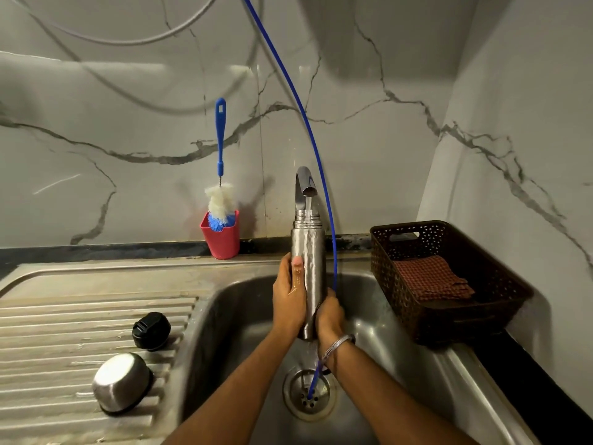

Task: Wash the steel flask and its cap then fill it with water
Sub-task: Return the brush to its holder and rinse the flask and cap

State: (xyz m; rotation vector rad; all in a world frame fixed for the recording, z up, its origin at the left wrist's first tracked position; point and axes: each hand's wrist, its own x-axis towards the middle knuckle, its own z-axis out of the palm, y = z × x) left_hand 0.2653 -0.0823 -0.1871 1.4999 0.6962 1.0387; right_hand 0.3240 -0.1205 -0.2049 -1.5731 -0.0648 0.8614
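2 hands: left hand [288, 293], right hand [330, 311] grip 1 flask [308, 252] | 1 tap [305, 184] | 1 cap [151, 330]

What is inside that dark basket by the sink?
The basket holds a folded red checked cloth. Whatever lies beneath the cloth is covered and cannot be seen.

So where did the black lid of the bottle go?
In the head view the black cap sits on the ribbed draining board left of the sink basin, just behind the upturned steel cup.
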